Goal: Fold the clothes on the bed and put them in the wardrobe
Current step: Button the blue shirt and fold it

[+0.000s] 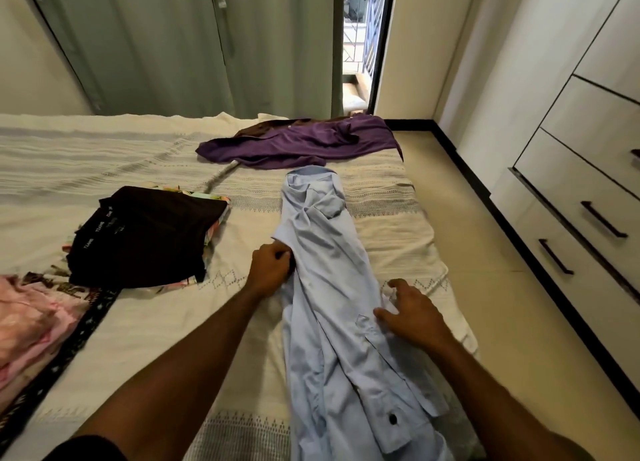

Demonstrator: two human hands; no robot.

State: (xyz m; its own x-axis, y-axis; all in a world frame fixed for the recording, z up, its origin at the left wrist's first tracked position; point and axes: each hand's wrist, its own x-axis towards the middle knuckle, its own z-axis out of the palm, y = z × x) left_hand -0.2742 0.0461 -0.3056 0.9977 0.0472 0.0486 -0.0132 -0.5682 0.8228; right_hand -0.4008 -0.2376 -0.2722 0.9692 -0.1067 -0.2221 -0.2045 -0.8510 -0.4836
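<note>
Pale-blue shirt point(325, 287) lies lengthwise near the bed's point(104, 156) right edge, collar toward the far side, already narrowed into a long strip w/ sides turned in. Left hand point(273, 266) pinches the strip's left edge about mid-length; right hand point(412, 311) rests on the right edge, fingers spread and fairly flat, gripping nothing. Step in hand, by the look of it: tidying the side folds. Next move prob. calls for smoothing the strip, then doubling hem up to collar. Purple garment point(304, 142) at the far right corner is unfolded. Black folded pile point(145, 232) sits left of the shirt. Wardrobe drawers point(588, 183) stand beyond the bed's right edge.
</note>
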